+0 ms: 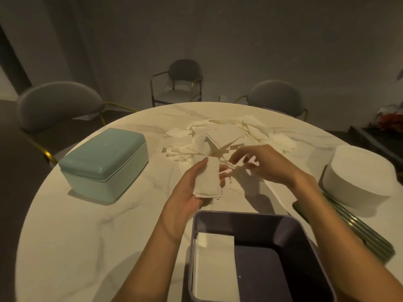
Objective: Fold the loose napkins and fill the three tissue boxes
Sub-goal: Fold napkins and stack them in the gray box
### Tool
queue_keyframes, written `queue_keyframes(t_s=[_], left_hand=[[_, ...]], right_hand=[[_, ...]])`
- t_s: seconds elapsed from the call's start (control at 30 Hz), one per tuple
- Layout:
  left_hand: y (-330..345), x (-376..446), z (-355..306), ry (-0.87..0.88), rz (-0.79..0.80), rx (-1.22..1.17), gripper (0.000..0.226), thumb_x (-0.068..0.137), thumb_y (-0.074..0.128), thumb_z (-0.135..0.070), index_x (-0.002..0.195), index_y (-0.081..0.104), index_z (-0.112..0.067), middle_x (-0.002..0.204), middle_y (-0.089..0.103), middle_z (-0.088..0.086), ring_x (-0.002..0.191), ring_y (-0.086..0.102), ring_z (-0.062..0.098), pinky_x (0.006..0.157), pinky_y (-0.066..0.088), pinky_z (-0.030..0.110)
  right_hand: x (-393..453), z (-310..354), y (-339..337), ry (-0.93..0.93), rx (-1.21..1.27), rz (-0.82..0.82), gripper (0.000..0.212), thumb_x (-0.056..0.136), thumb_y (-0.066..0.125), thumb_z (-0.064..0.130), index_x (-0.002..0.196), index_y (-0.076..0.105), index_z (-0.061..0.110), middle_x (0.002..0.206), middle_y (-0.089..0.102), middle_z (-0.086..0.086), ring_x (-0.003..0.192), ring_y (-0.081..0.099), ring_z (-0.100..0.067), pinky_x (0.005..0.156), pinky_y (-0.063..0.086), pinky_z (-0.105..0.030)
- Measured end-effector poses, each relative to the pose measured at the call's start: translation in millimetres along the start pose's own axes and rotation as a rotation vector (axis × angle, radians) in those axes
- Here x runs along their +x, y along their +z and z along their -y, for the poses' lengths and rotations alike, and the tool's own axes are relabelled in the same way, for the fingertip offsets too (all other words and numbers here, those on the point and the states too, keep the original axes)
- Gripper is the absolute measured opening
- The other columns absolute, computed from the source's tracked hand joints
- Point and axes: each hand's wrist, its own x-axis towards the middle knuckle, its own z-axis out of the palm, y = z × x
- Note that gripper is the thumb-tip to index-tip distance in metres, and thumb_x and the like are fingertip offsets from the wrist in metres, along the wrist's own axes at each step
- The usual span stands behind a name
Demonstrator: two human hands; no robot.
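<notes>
Barely started tbh: left hand (197,188) held a folded stack (207,179), right hand (259,164) hovered loose-fingered and empty, purple box (305,236) bottom-center had few napkins, big loose pile (220,136) remained.

Three boxes: one mint-green box (102,164) with its lid on, one white box (357,179) and one open purple box (259,225). One pile of loose napkins (220,136), too many to count. Three chairs (181,81). Two hands (192,188).
</notes>
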Motion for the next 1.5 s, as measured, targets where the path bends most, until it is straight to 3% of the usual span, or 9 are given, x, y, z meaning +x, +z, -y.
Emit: queue_keyframes(t_s=[0.23, 0.43, 0.6, 0.9, 1.0, 1.1, 1.2, 1.3, 1.5], left_hand=[[-3.2, -0.8, -3.1, -0.014, -0.093, 0.003, 0.063, 0.093, 0.065, -0.043, 0.141, 0.059, -0.003, 0.113, 0.07, 0.014, 0.085, 0.071, 0.024, 0.075, 0.06, 0.033], [-5.7, -1.2, -5.0, -0.01, -0.107, -0.005, 0.066, 0.092, 0.068, -0.043, 0.144, 0.057, -0.004, 0.115, 0.07, 0.015, 0.085, 0.072, 0.025, 0.072, 0.061, 0.035], [-3.4, -4.2, -5.6, 0.006, -0.097, 0.021, 0.063, 0.094, 0.065, -0.043, 0.142, 0.058, -0.003, 0.113, 0.07, 0.016, 0.084, 0.072, 0.024, 0.071, 0.061, 0.035], [0.2, -5.7, -5.9, 0.068, -0.181, 0.094, 0.034, 0.099, 0.057, -0.046, 0.11, 0.073, -0.017, 0.095, 0.075, 0.009, 0.081, 0.068, 0.024, 0.077, 0.049, 0.038], [3.2, -3.7, -4.4, 0.12, -0.188, 0.106, 0.038, 0.101, 0.057, -0.043, 0.129, 0.067, -0.02, 0.113, 0.076, 0.011, 0.1, 0.073, 0.032, 0.082, 0.056, 0.043], [11.6, -9.3, -2.2, 0.099, -0.073, 0.129, 0.029, 0.103, 0.055, -0.034, 0.109, 0.07, -0.01, 0.085, 0.076, 0.012, 0.069, 0.076, 0.022, 0.057, 0.061, 0.031], [19.7, -15.2, -1.8, 0.071, -0.026, 0.101, 0.036, 0.103, 0.053, -0.037, 0.105, 0.072, -0.007, 0.091, 0.073, 0.017, 0.07, 0.074, 0.029, 0.057, 0.063, 0.039], [19.0, -13.1, -3.6, -0.016, 0.037, 0.048, 0.065, 0.098, 0.047, -0.064, 0.126, 0.07, -0.009, 0.119, 0.07, 0.024, 0.094, 0.073, 0.043, 0.072, 0.063, 0.052], [24.6, -13.7, -2.6, -0.006, 0.047, 0.215, 0.072, 0.095, 0.043, -0.069, 0.136, 0.058, -0.012, 0.112, 0.074, 0.021, 0.093, 0.076, 0.035, 0.069, 0.064, 0.045]], right_hand=[[10.3, 16.6, -6.3, -0.044, -0.561, 0.395, 0.054, 0.088, 0.078, 0.025, 0.137, 0.058, 0.04, 0.142, 0.056, 0.011, 0.119, 0.048, -0.015, 0.099, 0.033, -0.028], [18.5, 25.3, -11.6, -0.008, -0.616, 0.365, 0.038, 0.09, 0.076, 0.029, 0.126, 0.065, 0.031, 0.124, 0.065, 0.004, 0.11, 0.055, -0.018, 0.098, 0.044, -0.026], [12.4, 21.3, -19.1, -0.088, -0.764, 0.344, 0.052, 0.084, 0.081, 0.039, 0.133, 0.064, 0.033, 0.134, 0.057, 0.008, 0.116, 0.045, -0.014, 0.106, 0.037, -0.026], [-1.1, 35.1, -32.7, -0.074, -0.038, 0.065, 0.034, 0.081, 0.077, 0.048, 0.109, 0.063, 0.036, 0.101, 0.062, 0.02, 0.084, 0.06, -0.007, 0.067, 0.048, -0.008], [-9.9, 46.8, -34.5, -0.038, 0.286, 0.042, 0.042, 0.076, 0.072, 0.054, 0.109, 0.068, 0.028, 0.098, 0.068, 0.014, 0.093, 0.064, -0.006, 0.074, 0.054, -0.012], [-11.2, 46.6, -23.7, 0.029, 0.493, 0.042, 0.037, 0.08, 0.073, 0.049, 0.109, 0.072, 0.025, 0.1, 0.07, 0.014, 0.1, 0.067, -0.007, 0.086, 0.06, -0.024], [-8.9, 41.9, -10.5, 0.083, 0.523, 0.054, 0.033, 0.083, 0.076, 0.047, 0.107, 0.076, 0.024, 0.101, 0.074, 0.01, 0.099, 0.069, -0.012, 0.09, 0.059, -0.033], [-5.2, 38.5, 2.0, 0.116, 0.43, -0.022, 0.026, 0.08, 0.079, 0.046, 0.1, 0.075, 0.03, 0.091, 0.072, 0.018, 0.088, 0.068, -0.005, 0.073, 0.057, -0.017], [-0.8, 33.5, 13.3, 0.028, 0.275, -0.227, 0.035, 0.073, 0.086, 0.048, 0.1, 0.071, 0.031, 0.094, 0.069, 0.017, 0.085, 0.066, -0.004, 0.065, 0.056, -0.015]])
